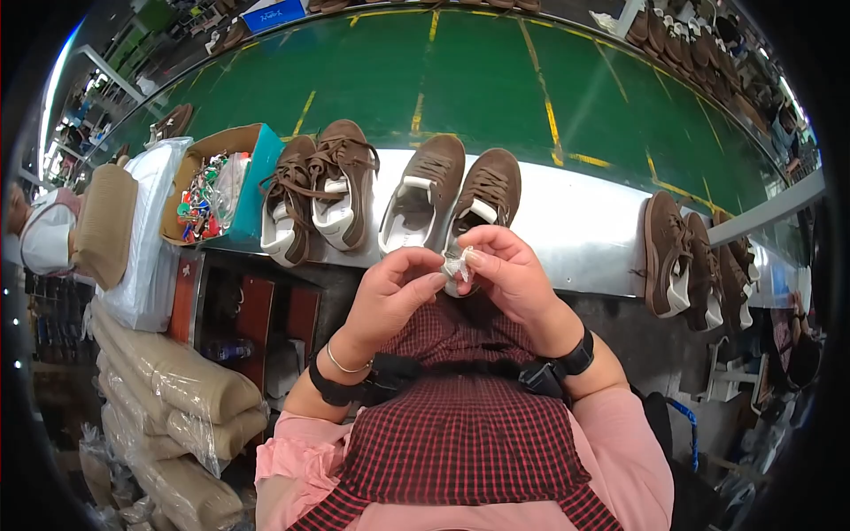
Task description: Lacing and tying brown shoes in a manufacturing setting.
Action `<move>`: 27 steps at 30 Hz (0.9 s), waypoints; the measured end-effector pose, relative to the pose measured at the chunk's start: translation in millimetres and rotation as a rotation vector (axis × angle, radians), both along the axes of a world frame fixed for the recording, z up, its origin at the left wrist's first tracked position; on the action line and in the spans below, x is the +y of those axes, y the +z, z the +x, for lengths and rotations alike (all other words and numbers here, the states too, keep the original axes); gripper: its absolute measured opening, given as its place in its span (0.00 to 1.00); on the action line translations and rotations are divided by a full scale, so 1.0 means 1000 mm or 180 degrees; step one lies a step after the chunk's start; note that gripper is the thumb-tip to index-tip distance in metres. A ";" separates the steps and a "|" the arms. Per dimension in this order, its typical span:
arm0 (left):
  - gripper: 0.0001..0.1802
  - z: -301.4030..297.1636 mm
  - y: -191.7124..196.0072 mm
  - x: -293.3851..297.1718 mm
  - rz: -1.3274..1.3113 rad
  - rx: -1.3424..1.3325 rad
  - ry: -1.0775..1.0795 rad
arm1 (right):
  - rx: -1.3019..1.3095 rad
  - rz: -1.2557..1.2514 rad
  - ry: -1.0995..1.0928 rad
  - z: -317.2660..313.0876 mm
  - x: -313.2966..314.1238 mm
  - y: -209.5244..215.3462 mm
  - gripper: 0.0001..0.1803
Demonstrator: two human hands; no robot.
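At the far left, a cardboard box (205, 190) of small coloured items sat on the counter (584, 221) beside 2 pairs of brown shoes (390, 190), toes pointing away from the person. The left hand (390, 296) and right hand (506, 265) met just in front of the second pair, above a checked apron (460, 425). Both sets of fingers were pinched together on a small crinkled clear packet (457, 263), too crumpled to show its long axis. Farther right, more brown shoes (677, 257) lay sideways.
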State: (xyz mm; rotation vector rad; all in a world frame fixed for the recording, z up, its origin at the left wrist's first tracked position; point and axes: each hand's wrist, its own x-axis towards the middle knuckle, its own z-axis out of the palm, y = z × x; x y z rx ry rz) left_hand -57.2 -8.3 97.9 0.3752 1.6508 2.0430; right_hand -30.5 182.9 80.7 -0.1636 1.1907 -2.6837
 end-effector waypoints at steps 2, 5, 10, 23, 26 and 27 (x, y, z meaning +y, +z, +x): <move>0.13 0.007 0.003 0.003 0.0093 -0.0048 -0.0111 | -0.0005 0.0013 0.0025 0.009 0.001 0.000 0.12; 0.13 0.010 0.009 0.009 0.0412 0.0039 -0.0313 | 0.0165 0.0229 -0.0009 0.013 0.003 -0.002 0.11; 0.08 0.009 0.008 0.006 -0.0008 0.0301 -0.0515 | 0.0193 0.0226 0.0211 0.013 0.006 -0.005 0.10; 0.06 0.015 0.019 -0.002 -0.0943 0.1508 -0.0366 | -0.0474 0.0997 0.0755 0.034 0.003 0.023 0.10; 0.06 -0.002 -0.025 0.001 -0.0846 0.1750 -0.0574 | -0.0218 0.0510 0.0832 0.015 0.009 -0.027 0.09; 0.06 -0.003 -0.019 0.000 -0.0852 0.1829 -0.0492 | -0.0181 0.0243 0.0789 0.015 0.009 -0.034 0.09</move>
